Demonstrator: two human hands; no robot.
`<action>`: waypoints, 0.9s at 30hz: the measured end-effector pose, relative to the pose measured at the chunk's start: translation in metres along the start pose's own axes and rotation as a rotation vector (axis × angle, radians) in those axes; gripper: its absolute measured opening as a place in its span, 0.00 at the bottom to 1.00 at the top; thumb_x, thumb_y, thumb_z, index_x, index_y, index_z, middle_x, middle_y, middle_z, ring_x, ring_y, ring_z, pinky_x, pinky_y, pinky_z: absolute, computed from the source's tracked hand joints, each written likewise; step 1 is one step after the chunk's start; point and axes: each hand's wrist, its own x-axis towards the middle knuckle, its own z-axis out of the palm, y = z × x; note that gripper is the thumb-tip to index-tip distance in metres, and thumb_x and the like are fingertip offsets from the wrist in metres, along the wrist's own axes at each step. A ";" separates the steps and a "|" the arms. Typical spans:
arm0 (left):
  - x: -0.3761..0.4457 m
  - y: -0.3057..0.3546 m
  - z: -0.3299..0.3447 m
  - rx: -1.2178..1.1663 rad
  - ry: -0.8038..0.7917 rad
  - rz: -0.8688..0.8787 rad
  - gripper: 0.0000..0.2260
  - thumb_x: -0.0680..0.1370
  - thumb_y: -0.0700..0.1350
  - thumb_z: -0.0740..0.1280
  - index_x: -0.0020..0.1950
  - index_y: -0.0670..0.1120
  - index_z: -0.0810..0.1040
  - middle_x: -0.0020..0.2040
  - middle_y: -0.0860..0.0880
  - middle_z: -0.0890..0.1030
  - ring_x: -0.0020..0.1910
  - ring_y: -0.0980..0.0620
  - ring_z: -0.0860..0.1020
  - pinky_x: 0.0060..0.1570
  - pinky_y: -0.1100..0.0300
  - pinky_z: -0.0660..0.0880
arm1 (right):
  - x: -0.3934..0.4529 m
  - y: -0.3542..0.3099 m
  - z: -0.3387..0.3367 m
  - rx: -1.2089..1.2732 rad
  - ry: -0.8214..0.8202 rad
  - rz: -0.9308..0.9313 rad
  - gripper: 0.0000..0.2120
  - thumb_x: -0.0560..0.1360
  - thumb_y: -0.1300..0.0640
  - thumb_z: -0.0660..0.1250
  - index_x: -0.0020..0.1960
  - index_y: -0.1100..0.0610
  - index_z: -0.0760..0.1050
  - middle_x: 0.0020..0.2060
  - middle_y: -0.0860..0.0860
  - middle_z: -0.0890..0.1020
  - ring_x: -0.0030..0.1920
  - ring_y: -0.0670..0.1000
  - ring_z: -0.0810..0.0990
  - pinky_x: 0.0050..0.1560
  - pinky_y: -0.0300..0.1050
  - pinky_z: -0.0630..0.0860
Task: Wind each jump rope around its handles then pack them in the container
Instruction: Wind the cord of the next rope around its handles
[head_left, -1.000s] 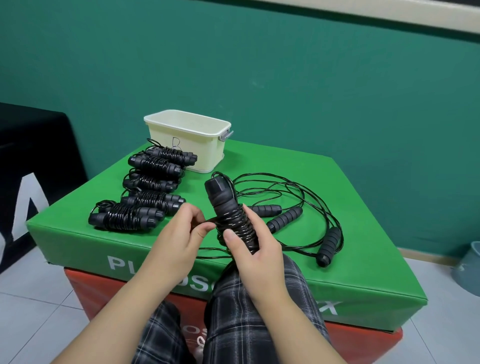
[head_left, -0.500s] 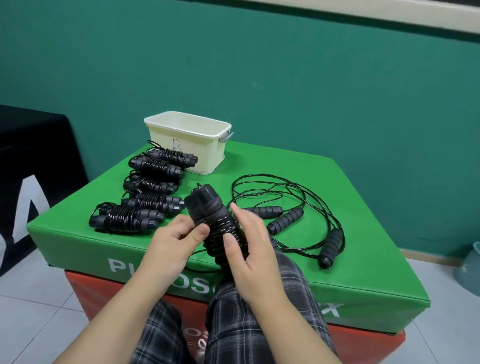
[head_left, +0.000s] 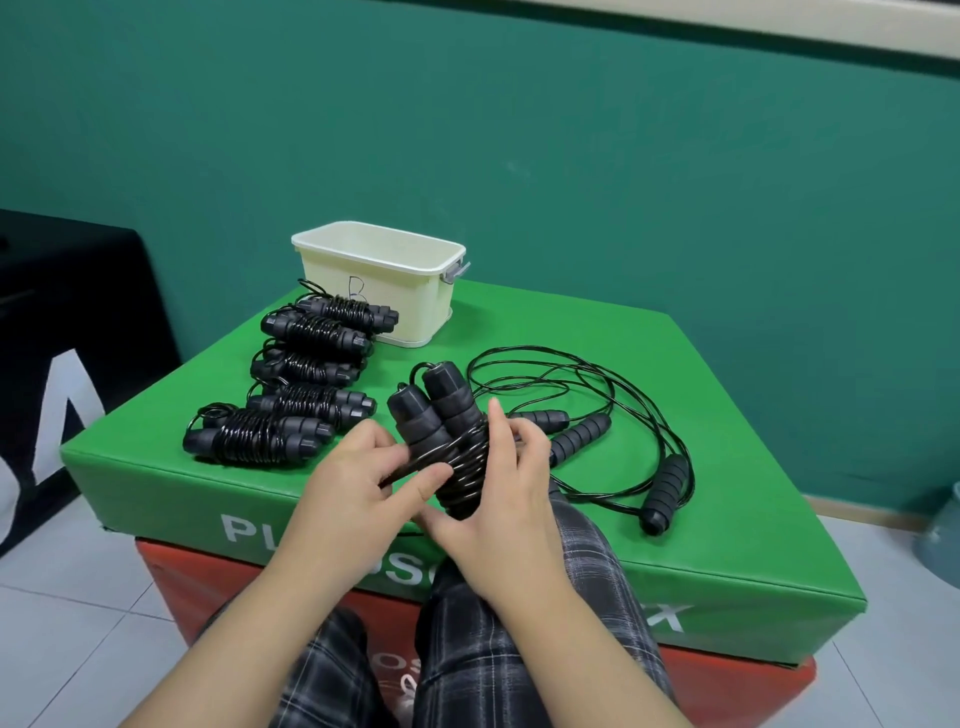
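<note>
A black jump rope (head_left: 441, 421), its two handles side by side and cord coiled around them, is held over the near edge of the green box (head_left: 727, 415). My right hand (head_left: 498, 499) grips its lower wrapped part. My left hand (head_left: 358, 488) pinches the cord end against the coil. Several wound jump ropes (head_left: 291, 384) lie in a row on the left of the box. Loose jump ropes (head_left: 597, 431) with tangled cord lie on the right. A cream plastic container (head_left: 384, 280) stands at the back, its inside hidden.
The green box sits on a red box (head_left: 208, 587). A black padded block (head_left: 67, 364) stands at the left, a grey bin (head_left: 943, 540) on the tiled floor at the right. My legs in checked trousers (head_left: 493, 649) press against the boxes.
The bundle has turned so both handle ends point up and away, and it has shifted slightly right. My left hand now pinches the cord end lower on the coil.
</note>
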 end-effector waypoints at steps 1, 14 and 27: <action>-0.001 0.000 0.000 0.002 -0.013 0.012 0.15 0.70 0.63 0.60 0.29 0.55 0.68 0.34 0.53 0.66 0.34 0.52 0.69 0.31 0.66 0.64 | 0.001 -0.001 -0.001 -0.006 -0.021 0.029 0.50 0.67 0.36 0.69 0.78 0.50 0.45 0.64 0.46 0.54 0.68 0.51 0.61 0.65 0.46 0.69; 0.001 -0.007 -0.002 -0.162 -0.048 0.062 0.10 0.76 0.57 0.57 0.54 0.62 0.75 0.42 0.60 0.74 0.38 0.57 0.74 0.38 0.65 0.70 | -0.001 0.004 -0.008 0.425 0.053 0.118 0.34 0.70 0.40 0.68 0.72 0.44 0.62 0.60 0.33 0.70 0.61 0.30 0.67 0.62 0.29 0.65; 0.007 -0.009 0.007 -0.584 -0.193 -0.324 0.36 0.57 0.79 0.62 0.53 0.55 0.76 0.27 0.58 0.73 0.24 0.61 0.65 0.24 0.69 0.61 | -0.003 0.005 -0.009 0.662 -0.139 0.112 0.17 0.68 0.35 0.63 0.56 0.26 0.68 0.49 0.37 0.81 0.50 0.44 0.80 0.55 0.55 0.76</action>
